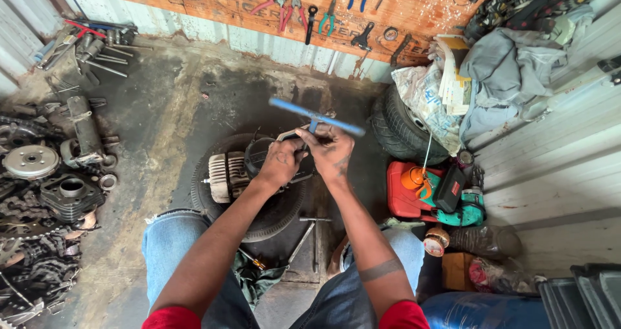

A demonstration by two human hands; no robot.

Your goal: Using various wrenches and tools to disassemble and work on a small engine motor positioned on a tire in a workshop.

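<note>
A small finned engine rests on a black tyre lying flat on the oily floor. My right hand grips the shaft of a blue T-handle wrench, whose crossbar sits tilted above the engine. Beside it, my left hand rests on the engine's dark top, steadying it. What the wrench tip meets is hidden under my hands. My knees in blue jeans frame the tyre from below.
Engine parts and chains are piled on the left. Pliers and spanners hang on an orange board at the back. Two stacked tyres, clothes, a red container and a teal drill stand on the right. A second T-wrench lies near my knees.
</note>
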